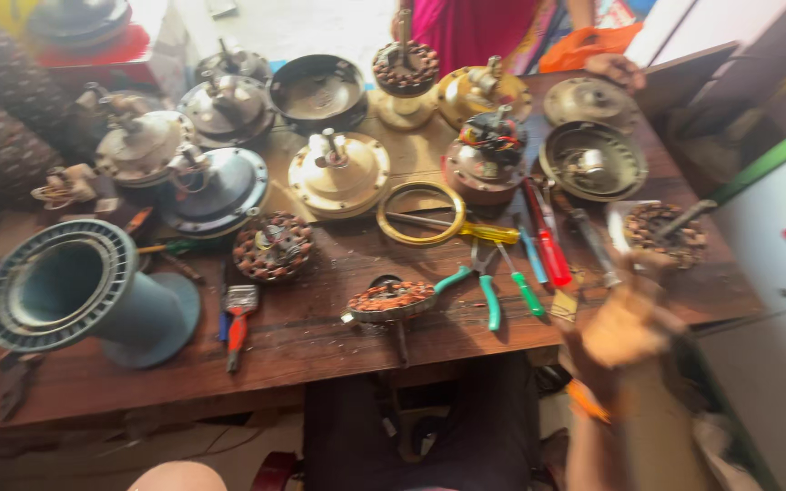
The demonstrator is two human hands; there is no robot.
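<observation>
Your right hand (625,327) is raised and blurred at the counter's (320,341) right edge, just below the copper-wound stator (664,235) with a rod through it; I cannot tell whether your fingers are closed or slack, and your left hand is out of view. In my judgement, a fast reach could knock the stator off the edge, or sweep the red screwdriver (548,244) and green-handled pliers (488,286) nearby.

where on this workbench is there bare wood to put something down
Bare wood lies along the near edge of the table, between the paintbrush and the copper stator, and again right of that stator below the green-handled pliers. The back half is packed with fan motor housings. The right hand is blurred at the right corner.
</observation>
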